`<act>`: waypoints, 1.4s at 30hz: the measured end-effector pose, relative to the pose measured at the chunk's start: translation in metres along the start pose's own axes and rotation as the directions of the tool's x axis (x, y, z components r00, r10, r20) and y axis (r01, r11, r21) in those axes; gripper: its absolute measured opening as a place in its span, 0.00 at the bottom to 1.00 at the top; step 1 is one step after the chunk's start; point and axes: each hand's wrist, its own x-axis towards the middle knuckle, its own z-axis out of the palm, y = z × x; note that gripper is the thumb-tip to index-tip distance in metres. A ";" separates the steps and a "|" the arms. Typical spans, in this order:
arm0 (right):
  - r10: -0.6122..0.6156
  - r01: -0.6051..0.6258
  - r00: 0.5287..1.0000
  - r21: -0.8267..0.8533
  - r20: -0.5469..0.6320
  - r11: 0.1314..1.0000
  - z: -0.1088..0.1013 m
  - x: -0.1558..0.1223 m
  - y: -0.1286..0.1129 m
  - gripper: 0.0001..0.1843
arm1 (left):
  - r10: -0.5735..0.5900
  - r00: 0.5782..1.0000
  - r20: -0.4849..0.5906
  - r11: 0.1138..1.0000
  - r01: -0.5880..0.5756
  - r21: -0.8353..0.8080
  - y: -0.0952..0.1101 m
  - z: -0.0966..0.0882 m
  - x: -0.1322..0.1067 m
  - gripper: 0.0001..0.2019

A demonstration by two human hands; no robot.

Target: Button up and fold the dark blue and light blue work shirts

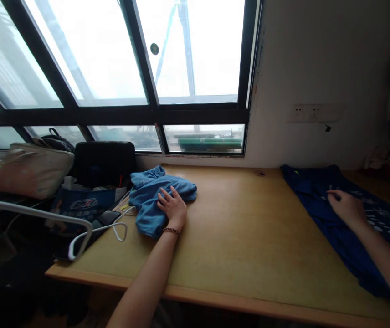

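My left hand point(173, 207) rests on a bunched light blue garment point(149, 200) at the table's left part. Its fingers are spread and lie on the cloth, not gripping it. A beaded bracelet circles that wrist. Far to the right, a dark blue garment point(321, 221) with white lettering lies spread along the table. Over its upper part is my right hand point(347, 207), thumb and forefinger pinched together at the cloth. The other fingers of this hand are mostly hidden, and part of the garment is behind the forearm.
The wooden table point(236, 237) stands below a window point(195, 114). A white metal tube point(38, 209) and a white cable point(121, 232) are at its left end. Beyond them are a blue bag point(82, 205) and a beige bag point(36, 168). Sockets point(306, 113) sit on the right wall.
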 end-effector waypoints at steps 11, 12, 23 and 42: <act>-0.464 0.392 0.864 0.317 0.196 0.864 0.069 -0.110 -0.129 0.13 | 0.056 0.951 0.303 0.976 0.012 -0.219 -0.003 0.011 0.004 0.16; -0.434 0.360 0.878 0.317 0.202 0.877 0.070 -0.109 -0.124 0.13 | 0.109 0.945 0.309 0.954 -0.012 -0.301 0.004 0.009 -0.001 0.17; -0.204 -0.059 0.903 0.578 0.378 0.814 0.068 -0.113 -0.138 0.20 | 0.996 0.085 0.000 0.046 -0.545 -0.837 0.073 -0.055 -0.088 0.12; 0.012 -0.748 0.632 0.605 0.775 0.271 0.056 -0.119 -0.163 0.24 | 0.656 0.701 0.279 0.687 -0.403 -0.604 0.071 -0.012 -0.068 0.23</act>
